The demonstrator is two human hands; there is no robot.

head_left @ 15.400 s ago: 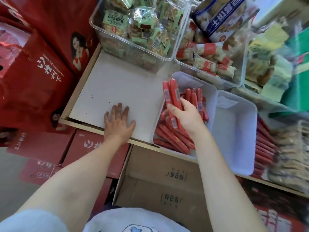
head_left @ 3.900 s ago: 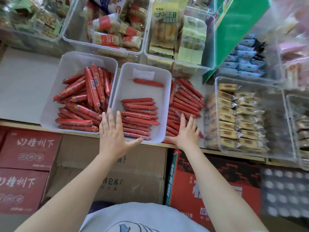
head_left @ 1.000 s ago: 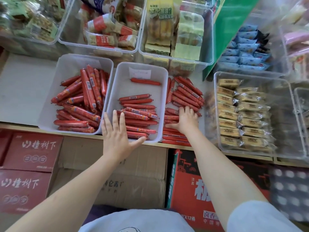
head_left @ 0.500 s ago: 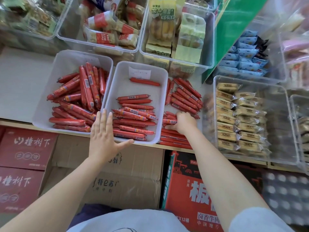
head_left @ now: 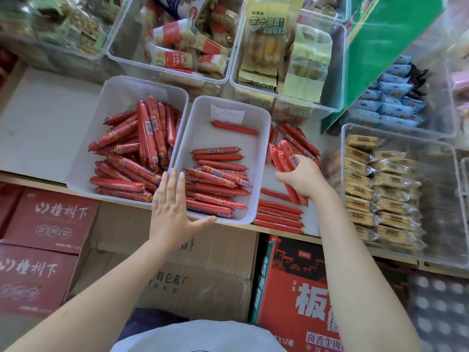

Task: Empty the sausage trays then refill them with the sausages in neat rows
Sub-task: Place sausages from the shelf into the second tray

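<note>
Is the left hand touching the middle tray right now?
Touching. The head view shows the left hand flat against the middle tray's near rim, thumb along its front edge.

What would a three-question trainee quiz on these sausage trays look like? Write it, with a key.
1. True or false: the right hand grips a bundle of sausages.
2. Which tray has its sausages lying in rough rows: (a) left tray, (b) middle tray?
3. The left hand lies flat against the middle tray's near ____ corner.

Key: 1 true; 2 b; 3 left.
</note>
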